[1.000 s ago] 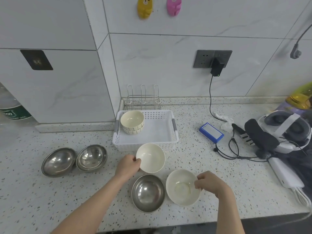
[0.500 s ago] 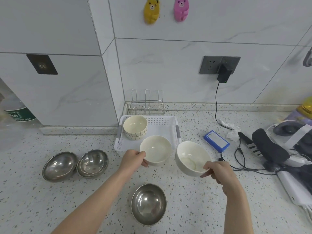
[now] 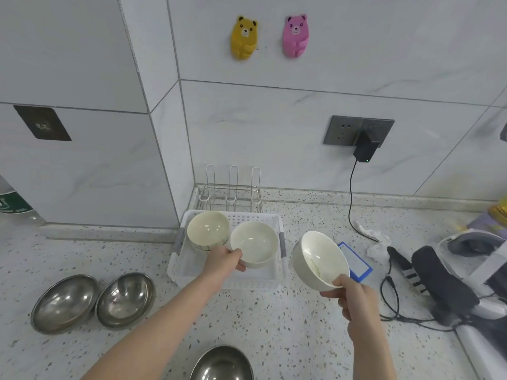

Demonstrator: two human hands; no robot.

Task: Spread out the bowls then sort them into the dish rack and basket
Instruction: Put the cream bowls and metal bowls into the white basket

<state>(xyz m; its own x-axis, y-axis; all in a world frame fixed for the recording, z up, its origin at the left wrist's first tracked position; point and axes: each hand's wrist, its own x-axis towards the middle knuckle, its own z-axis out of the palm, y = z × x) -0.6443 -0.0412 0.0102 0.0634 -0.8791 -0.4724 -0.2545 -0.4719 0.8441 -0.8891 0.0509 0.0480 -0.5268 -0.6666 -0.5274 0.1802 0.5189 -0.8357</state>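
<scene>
The left hand (image 3: 223, 260) grasps a cream bowl (image 3: 253, 244) by its near rim, thumb inside, holding it upright above the white basket (image 3: 275, 281). At about ten o'clock from it, touching or nearly so, a stack of cream bowls (image 3: 207, 229) with striped sides sits in the basket's far left corner. The right hand (image 3: 354, 297) pinches a second cream bowl (image 3: 319, 257) at its lower rim, tilted so its glossy inside faces left, at three o'clock from the basket and clear of the bench (image 3: 288, 325). A wire dish rack (image 3: 233, 187) stands at twelve o'clock, just behind the basket. Two steel bowls (image 3: 93, 301) sit side by side at eight o'clock; a third steel bowl (image 3: 220, 364) lies at six o'clock, cut by the frame edge. A blue-edged box (image 3: 356, 263) shows behind the tilted bowl; its label is unreadable.
</scene>
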